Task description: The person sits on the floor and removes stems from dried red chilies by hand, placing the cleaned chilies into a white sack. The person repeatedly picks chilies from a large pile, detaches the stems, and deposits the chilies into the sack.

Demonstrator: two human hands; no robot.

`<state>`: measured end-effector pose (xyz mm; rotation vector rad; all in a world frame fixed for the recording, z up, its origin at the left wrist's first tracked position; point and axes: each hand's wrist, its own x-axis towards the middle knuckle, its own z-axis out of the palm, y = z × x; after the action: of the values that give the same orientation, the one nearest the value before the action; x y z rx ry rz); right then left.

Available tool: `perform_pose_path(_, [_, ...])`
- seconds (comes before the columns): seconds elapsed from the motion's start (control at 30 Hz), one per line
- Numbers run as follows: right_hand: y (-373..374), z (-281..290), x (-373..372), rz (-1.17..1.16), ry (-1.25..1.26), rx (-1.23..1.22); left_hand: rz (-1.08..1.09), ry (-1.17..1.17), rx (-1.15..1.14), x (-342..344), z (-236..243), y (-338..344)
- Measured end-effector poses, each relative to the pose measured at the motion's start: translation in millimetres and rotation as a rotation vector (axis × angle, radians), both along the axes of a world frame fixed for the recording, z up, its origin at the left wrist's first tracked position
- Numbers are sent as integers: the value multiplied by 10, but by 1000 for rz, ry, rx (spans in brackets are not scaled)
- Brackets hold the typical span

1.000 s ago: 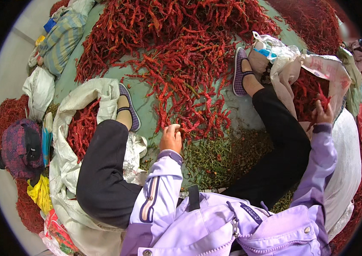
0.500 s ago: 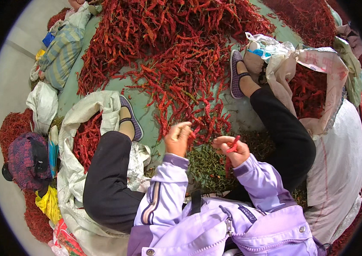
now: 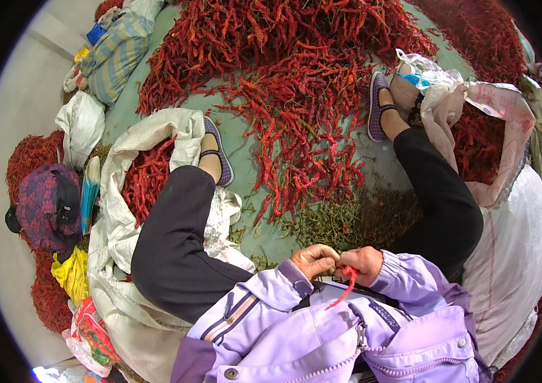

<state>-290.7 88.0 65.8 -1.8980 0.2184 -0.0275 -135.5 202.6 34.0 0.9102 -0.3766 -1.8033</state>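
Observation:
In front of my lap, my left hand [image 3: 313, 260] is closed, thumb and fingertips meeting my right hand at something small that I cannot make out. My right hand [image 3: 361, 263] is curled round a red dried chili [image 3: 341, 295], which dangles below the fingers over my purple jacket. Beyond both hands lie a patch of green stems [image 3: 325, 223] and a loose spread of red chilies [image 3: 303, 159], reaching back to a large heap [image 3: 264, 32].
My legs are spread either side. An open white sack of chilies [image 3: 178, 121] is at left, another sack [image 3: 507, 191] at right. A patterned backpack [image 3: 47, 204], yellow bag [image 3: 73, 274] and striped sack [image 3: 108, 70] line the left; more chili piles [image 3: 469, 38] lie at back right.
My right hand has come in from the right sack to my lap with a chili. My left hand has drawn back from the chili spread and now meets it.

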Motion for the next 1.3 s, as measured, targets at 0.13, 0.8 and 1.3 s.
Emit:
perform_pose_path(0.13, [-134, -120, -161, 157, 180, -160, -176, 346, -142, 23, 151, -75])
perform_pose_path(0.8, [-612, -231, -167, -910, -253, 1375, -11, -1452, 464, 845, -1024, -1003])
perform_pose_path(1.3, [-196, -617, 124, -701, -86, 985, 121, -886, -233, -25, -393, -738])
